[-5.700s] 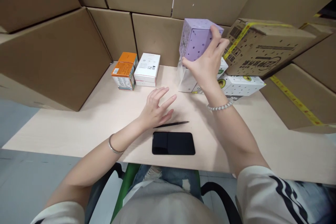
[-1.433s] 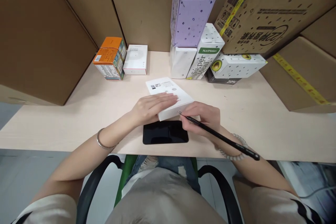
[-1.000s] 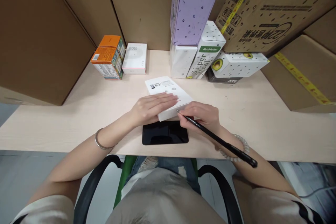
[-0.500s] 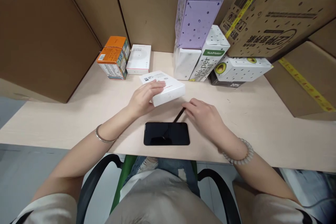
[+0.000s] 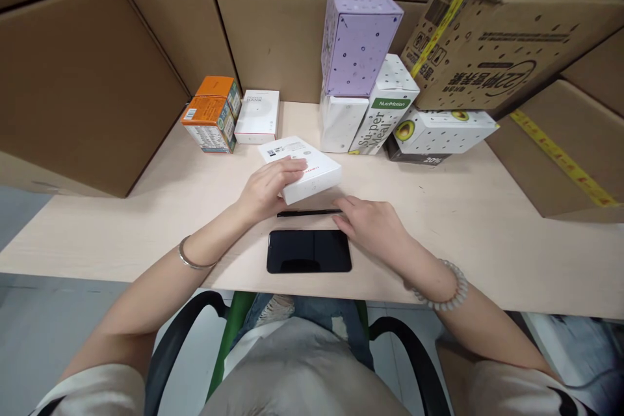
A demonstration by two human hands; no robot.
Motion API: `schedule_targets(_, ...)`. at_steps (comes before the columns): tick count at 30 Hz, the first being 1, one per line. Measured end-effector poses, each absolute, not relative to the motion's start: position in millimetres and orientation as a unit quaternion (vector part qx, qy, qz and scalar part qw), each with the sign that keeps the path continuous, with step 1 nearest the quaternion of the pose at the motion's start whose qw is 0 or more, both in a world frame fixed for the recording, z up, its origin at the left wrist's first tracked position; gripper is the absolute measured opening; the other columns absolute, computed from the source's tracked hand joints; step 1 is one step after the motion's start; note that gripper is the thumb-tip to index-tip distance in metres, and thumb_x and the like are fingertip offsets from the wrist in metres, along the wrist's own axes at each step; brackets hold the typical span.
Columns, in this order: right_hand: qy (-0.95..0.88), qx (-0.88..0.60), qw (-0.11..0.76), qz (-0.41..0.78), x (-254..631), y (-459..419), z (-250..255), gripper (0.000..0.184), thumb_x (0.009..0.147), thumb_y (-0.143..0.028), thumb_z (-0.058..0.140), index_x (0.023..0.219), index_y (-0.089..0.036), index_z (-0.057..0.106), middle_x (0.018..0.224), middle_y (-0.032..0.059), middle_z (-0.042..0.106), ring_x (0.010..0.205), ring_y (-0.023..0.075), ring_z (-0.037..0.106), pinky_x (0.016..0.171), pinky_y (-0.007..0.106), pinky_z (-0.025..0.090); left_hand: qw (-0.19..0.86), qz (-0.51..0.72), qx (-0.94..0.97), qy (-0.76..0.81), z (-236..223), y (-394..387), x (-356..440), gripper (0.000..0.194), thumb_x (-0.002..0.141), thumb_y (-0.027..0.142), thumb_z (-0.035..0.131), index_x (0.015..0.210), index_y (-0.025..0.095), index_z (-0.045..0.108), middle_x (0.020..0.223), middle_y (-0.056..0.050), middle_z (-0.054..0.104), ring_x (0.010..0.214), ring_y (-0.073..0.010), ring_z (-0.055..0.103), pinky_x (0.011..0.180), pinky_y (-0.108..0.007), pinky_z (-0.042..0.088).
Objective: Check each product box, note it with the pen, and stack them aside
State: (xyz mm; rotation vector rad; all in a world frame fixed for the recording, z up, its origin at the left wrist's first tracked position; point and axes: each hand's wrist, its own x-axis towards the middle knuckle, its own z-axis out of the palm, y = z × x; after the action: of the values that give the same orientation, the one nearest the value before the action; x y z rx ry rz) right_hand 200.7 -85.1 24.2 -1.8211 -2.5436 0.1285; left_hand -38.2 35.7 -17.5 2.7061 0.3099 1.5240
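My left hand is closed on the near left end of a flat white box, fingers over its top; the box looks slightly tilted. A thin black pen-like stick lies level between the box and a phone. Its right end is at the fingertips of my right hand, which pinch it. Below it the black phone rests flat on the table, its dark screen facing up.
At the back left stand orange boxes and a white power bank box. A purple box sits on a white box, beside a NutriMotion box. A large carton rests on an avocado-print box.
The black stick has swung from a slant behind the phone to lying level above it. My right hand has lowered slightly; my left hand still holds the white box.
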Motion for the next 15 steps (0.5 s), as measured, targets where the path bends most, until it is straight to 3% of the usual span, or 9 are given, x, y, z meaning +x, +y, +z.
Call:
schedule_targets(2,-0.836,-0.536,0.038,0.107,203,-87,25,0.032,0.095,-0.044,0.072,0.110,-0.016,0.071,0.103,0.0088,0.077,0.083,0.0229,0.073,0.065,0.032,0.046,0.005,0.496,0.863,0.097,-17,36,-38,0.035,0.092,0.021,0.076,0.123,0.021,0.059,0.119,-0.014,0.079,0.119,-0.0249,0.077,0.104,-0.044,0.065)
schedule_targets(4,-0.865,-0.470,0.061,0.164,205,-90,25,0.061,0.079,-0.059,0.085,0.118,-0.015,0.070,0.108,0.0099,0.074,0.090,0.0251,0.071,0.076,0.035,0.053,0.001,0.499,0.862,0.096,-16,36,-38,0.036,0.092,0.021,0.076,0.123,0.020,0.059,0.118,-0.015,0.079,0.118,-0.0254,0.077,0.104,-0.044,0.065)
schedule_targets(6,-0.884,-0.429,0.069,0.175,205,-92,24,0.080,0.066,-0.061,0.093,0.126,-0.015,0.068,0.112,0.0124,0.071,0.098,0.0286,0.069,0.085,0.041,0.056,0.001,0.494,0.864,0.098,-15,36,-38,0.038,0.091,0.020,0.077,0.124,0.021,0.059,0.119,-0.014,0.079,0.119,-0.0253,0.077,0.104,-0.044,0.065)
schedule_targets(8,-0.892,-0.415,0.069,0.164,203,-94,21,0.079,0.066,-0.055,0.095,0.128,-0.014,0.068,0.111,0.0136,0.069,0.100,0.0304,0.066,0.087,0.044,0.056,0.005,0.495,0.863,0.100,-15,36,-38,0.039,0.090,0.020,0.079,0.124,0.022,0.059,0.119,-0.013,0.079,0.120,-0.0253,0.077,0.104,-0.044,0.065)
schedule_targets(12,-0.890,-0.407,0.085,0.188,197,-97,14,0.055,0.072,-0.038,0.086,0.117,-0.014,0.067,0.109,0.0129,0.065,0.098,0.0292,0.062,0.087,0.045,0.056,0.012,0.504,0.859,0.095,-16,36,-38,0.036,0.091,0.021,0.078,0.122,0.022,0.060,0.118,-0.013,0.079,0.119,-0.0257,0.077,0.103,-0.044,0.066)
schedule_targets(15,-0.886,-0.402,0.110,0.205,194,-99,10,0.048,0.070,-0.027,0.078,0.114,-0.014,0.062,0.114,0.0151,0.063,0.102,0.0299,0.062,0.087,0.045,0.057,0.000,0.496,0.862,0.098,-16,36,-38,0.034,0.092,0.022,0.076,0.122,0.021,0.060,0.118,-0.013,0.079,0.119,-0.0254,0.077,0.103,-0.045,0.066)
